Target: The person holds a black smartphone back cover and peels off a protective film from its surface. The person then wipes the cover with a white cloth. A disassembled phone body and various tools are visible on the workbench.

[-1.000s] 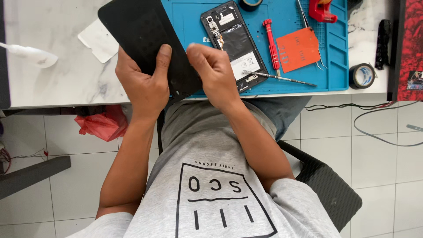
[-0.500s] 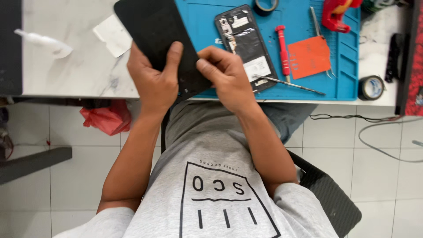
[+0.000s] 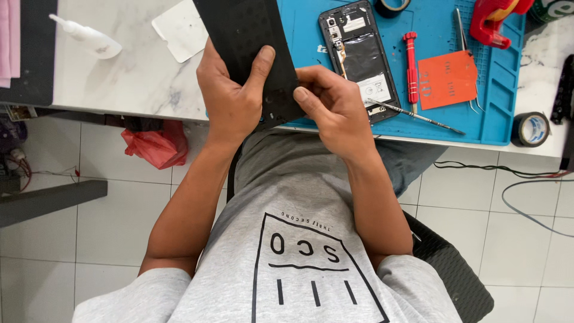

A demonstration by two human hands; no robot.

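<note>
Left hand [image 3: 230, 98] grasps black panel [image 3: 251, 48] left of opened phone [image 3: 359, 57] on the mat [image 3: 502, 90]; right hand [image 3: 332, 101] pinches its lower edge, seemingly picking something off. Needs fine fingertip work.

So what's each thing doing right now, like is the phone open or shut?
Black panel: lifted, gripped by both hands.
Left hand: wrapped round the panel's edge.
Right hand: pinching the panel's lower corner.
Phone: back off, insides showing, flat on the blue mat.
Red screwdriver: lying flat, unused.
Metal pick: lying on the mat.
Tape roll: resting on the table.
White bottle: lying on its side.
</note>
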